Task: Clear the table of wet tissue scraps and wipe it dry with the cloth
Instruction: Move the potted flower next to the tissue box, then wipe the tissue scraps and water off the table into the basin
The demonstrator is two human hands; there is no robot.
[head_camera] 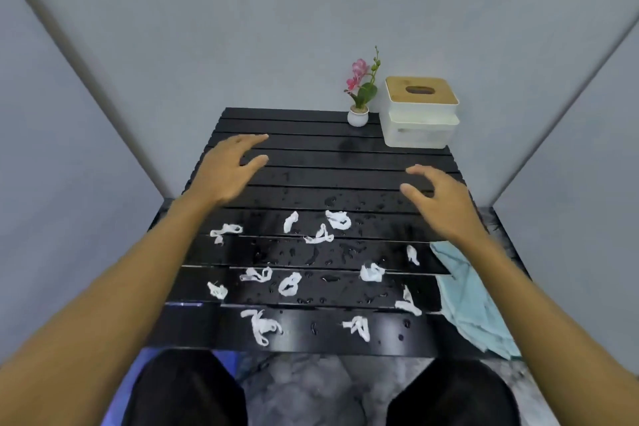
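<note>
Both my left hand (226,172) and right hand (441,202) hover with fingers (256,139) spread, empty, above wet tissue scraps (289,284) on the black slatted surface (304,176).

Both hands hover empty above the table (304,121): left hand (224,173) and right hand (439,201). Tissue scraps (288,284) lie nearer than both, between them. The cloth (473,304) lies just behind the right wrist; tissue box (420,114) and potted flower (359,114) beyond the right fingertips.
</note>
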